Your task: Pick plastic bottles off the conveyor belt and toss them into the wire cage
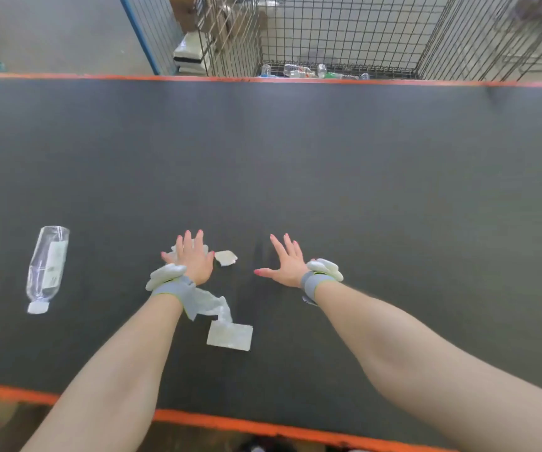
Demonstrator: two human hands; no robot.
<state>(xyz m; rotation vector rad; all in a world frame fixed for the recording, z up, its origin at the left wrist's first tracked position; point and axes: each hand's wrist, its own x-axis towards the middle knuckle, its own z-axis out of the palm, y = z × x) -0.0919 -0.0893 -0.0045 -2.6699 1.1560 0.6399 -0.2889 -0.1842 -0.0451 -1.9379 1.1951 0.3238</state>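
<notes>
1 clear plastic bottle (48,267) left of splayed left hand (194,262), lying near-to-far, cap near; right hand (287,267) splayed, farther.

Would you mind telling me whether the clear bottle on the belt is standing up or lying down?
Lying down: the clear bottle rests on its side on the conveyor belt, white cap toward the near edge.

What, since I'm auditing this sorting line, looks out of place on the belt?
Both work gloves seem to hang peeled back at the wrists, leaving the left hand and right hand bare. Pale scraps litter the conveyor belt around the left hand.
</notes>
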